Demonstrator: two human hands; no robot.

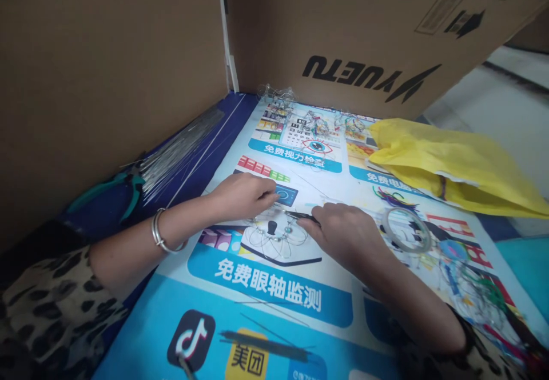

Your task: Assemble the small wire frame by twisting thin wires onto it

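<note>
My left hand (242,196) rests on a printed poster (266,288), its fingers pinched together on the thin wire of a looped wire-and-bead piece (277,237). A silver bangle sits on that wrist. My right hand (345,234) is closed around small dark pliers (302,216), whose tips point left at the top of the wire piece. The wire piece lies flat between both hands, with several small beads along its loops.
A bundle of straight silver wires (180,151) and teal-handled pliers (115,188) lie at the left by a cardboard wall. A yellow plastic bag (450,163) sits at the right. A clear tape roll (405,228), finished wire pieces (476,294) and loose wires (261,343) lie around.
</note>
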